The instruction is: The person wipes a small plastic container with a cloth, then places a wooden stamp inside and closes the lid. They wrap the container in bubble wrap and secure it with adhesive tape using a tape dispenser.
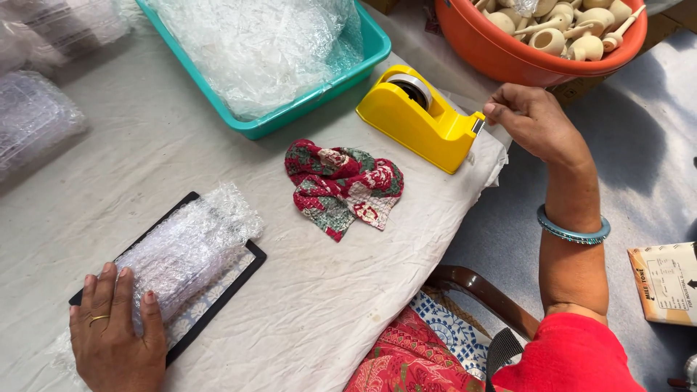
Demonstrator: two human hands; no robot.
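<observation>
My left hand (pixel 116 330) lies flat on a bundle wrapped in bubble wrap (pixel 190 243), pressing it onto a flat black-framed board (pixel 250 255) at the near left of the cloth-covered table. My right hand (pixel 534 120) reaches to the cutter end of a yellow tape dispenser (pixel 417 120), fingertips pinched at the tape's free end. A crumpled red and green patterned cloth (pixel 341 187) lies between the two hands.
A teal tub (pixel 305 109) full of clear bubble wrap stands at the back. An orange basin (pixel 508 54) with several pale wooden pieces sits back right. More bubble-wrapped bundles (pixel 33 120) lie at far left. A cardboard box (pixel 664 279) rests on the floor right; a chair arm (pixel 479 290) is near.
</observation>
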